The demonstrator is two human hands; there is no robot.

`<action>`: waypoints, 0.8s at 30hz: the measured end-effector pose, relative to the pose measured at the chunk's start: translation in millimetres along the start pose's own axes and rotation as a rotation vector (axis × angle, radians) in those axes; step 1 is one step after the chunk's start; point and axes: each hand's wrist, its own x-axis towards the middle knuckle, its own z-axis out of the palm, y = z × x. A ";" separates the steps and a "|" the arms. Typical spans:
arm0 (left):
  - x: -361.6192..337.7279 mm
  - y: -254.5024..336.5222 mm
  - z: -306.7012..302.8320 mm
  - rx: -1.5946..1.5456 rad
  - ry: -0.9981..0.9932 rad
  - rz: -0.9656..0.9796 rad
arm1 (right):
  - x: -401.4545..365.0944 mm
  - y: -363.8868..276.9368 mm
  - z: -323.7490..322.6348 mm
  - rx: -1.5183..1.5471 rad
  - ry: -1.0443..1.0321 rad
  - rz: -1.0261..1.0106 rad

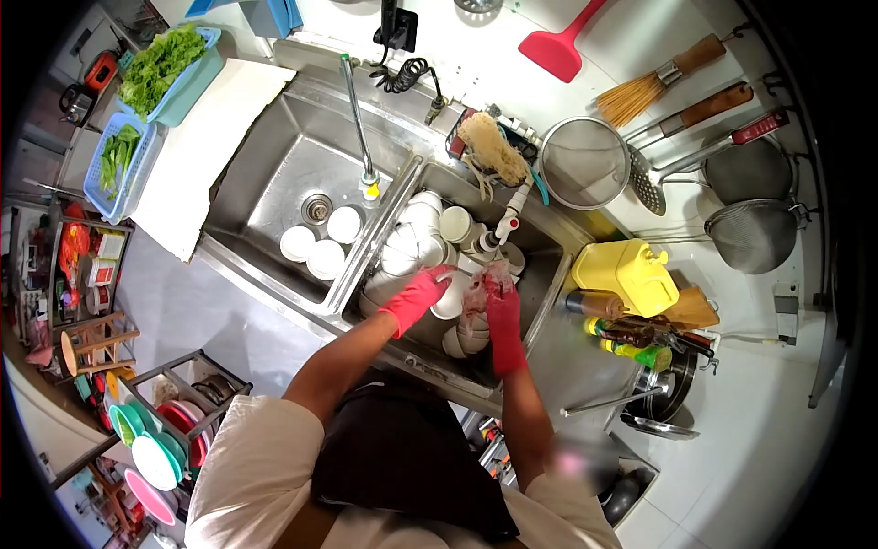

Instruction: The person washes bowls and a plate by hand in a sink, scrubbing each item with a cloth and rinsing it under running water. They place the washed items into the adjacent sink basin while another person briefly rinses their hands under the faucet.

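Note:
Both my hands wear red rubber gloves over the right sink basin. My left hand has its fingers closed at the rim of a white bowl. My right hand grips a crumpled, translucent pinkish-white cloth, which hangs beside that bowl; its exact material I cannot tell. Stacked white bowls fill the left and back of the basin, and more bowls lean together below the cloth. A white pipe tap with a red-marked valve reaches down over the bowls.
Three white cups stand in the left basin under a slim metal tap. A loofah sits behind the right basin. On the right are a yellow jug and bottles; strainers hang on the wall. Vegetable baskets stand far left.

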 end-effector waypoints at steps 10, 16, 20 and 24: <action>-10.7 -26.5 32.2 -0.072 -0.170 -0.164 | 11.5 23.6 6.3 -0.707 0.086 0.230; -10.5 49.1 3.2 -0.185 -0.199 -0.321 | -7.1 22.1 2.5 -0.536 -0.529 -0.217; -1.9 34.4 15.4 -0.256 -0.184 -0.344 | -0.1 62.7 2.3 -0.212 -0.589 0.140; -8.3 20.7 21.8 -0.471 0.085 -0.450 | -12.5 134.7 -1.6 0.298 -0.464 0.546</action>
